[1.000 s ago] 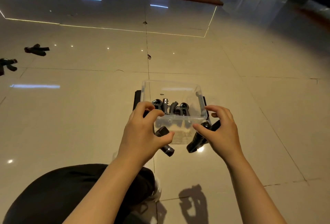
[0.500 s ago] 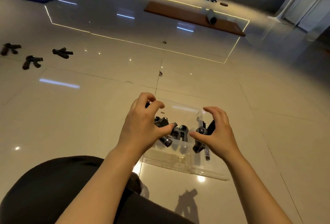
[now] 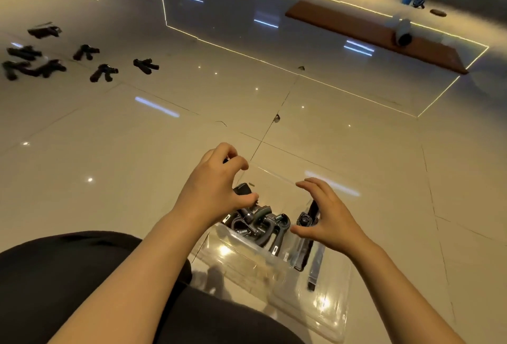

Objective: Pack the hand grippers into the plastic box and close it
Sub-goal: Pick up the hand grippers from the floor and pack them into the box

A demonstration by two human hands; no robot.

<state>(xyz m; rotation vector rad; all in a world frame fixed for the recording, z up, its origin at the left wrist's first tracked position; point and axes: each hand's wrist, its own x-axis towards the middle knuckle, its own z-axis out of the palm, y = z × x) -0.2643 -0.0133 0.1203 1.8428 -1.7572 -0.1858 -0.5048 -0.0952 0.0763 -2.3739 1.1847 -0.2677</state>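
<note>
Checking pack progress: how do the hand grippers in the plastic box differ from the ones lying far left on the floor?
The hand grippers in the box are piled tangled together; the hand grippers on the floor lie spread apart. The boxed ones sit between both hands inside the clear plastic box; the floor ones lie far off, untouched. Both sets are dark and look alike.

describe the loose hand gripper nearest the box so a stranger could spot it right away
Look at the scatter of black hand grippers on the tiled floor, far left. The one you want lies at the cluster's right edge, alone, nearest the clear plastic box.
</note>
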